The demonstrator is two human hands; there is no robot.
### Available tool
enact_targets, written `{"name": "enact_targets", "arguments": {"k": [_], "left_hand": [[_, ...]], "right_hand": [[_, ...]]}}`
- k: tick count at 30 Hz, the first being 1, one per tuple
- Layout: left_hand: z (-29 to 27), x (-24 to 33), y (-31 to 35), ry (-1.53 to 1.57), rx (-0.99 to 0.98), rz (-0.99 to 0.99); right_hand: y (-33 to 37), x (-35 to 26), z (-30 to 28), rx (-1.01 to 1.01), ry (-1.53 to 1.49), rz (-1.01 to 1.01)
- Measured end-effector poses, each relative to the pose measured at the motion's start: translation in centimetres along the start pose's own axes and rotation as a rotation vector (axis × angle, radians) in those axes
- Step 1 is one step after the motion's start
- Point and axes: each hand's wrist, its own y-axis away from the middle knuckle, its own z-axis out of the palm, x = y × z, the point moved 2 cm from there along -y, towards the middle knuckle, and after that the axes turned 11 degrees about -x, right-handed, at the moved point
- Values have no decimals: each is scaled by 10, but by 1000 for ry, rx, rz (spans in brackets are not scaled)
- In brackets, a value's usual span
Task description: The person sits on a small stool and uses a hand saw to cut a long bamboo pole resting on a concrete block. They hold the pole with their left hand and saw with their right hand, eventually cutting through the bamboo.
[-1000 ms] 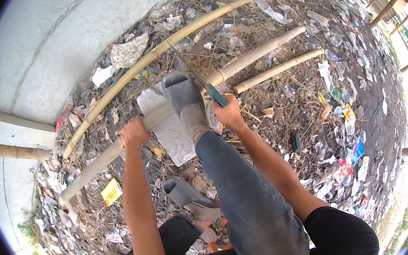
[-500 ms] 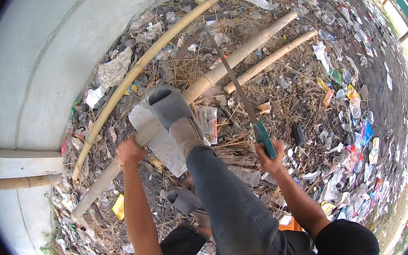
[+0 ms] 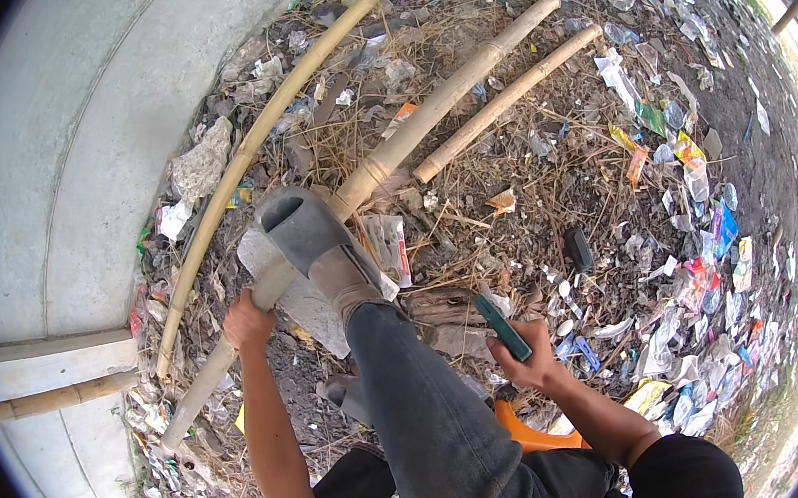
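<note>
My left hand (image 3: 249,320) is wrapped around the thick bamboo pole (image 3: 442,103), toward its near-left end. My foot in a grey shoe (image 3: 304,228) rests on the same pole, just beyond that hand. To the right, my right hand (image 3: 525,354) grips the green handle of a handsaw (image 3: 503,328), held apart from the pole and closer to my body. No blade shows at the handle now; whether it is folded or seen edge-on I cannot tell.
A thinner bamboo piece (image 3: 510,101) lies right of the pole. Along the grey wall (image 3: 69,167) runs a long yellowish bamboo (image 3: 252,143) near a rock (image 3: 202,161). Litter and dry straw cover the ground. A small black object (image 3: 577,250) and an orange item (image 3: 526,435) are at the right.
My right hand has drawn back toward me with the saw, and the long blade seen before is out of sight. My left hand keeps its hold on the pole; the view has shifted slightly.
</note>
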Motion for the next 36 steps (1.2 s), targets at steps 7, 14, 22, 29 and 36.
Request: {"name": "enact_targets", "arguments": {"k": [7,14,22,29,36], "left_hand": [[3,1,-2,15,-3,-12],[1,0,-4,25,-73,-31],[10,-7,-7,0,-77,50],[1,-8,5,10,-73,-14],[-7,8,-3,82,-77,50]], "right_hand": [[-18,-15,22,-103,67,23],[26,-48,-6,-186,85,88],[-92,-40,32,-76,185,92],[-184,2,37,167,68,1],[-162,92,87,95,53,-306]]}}
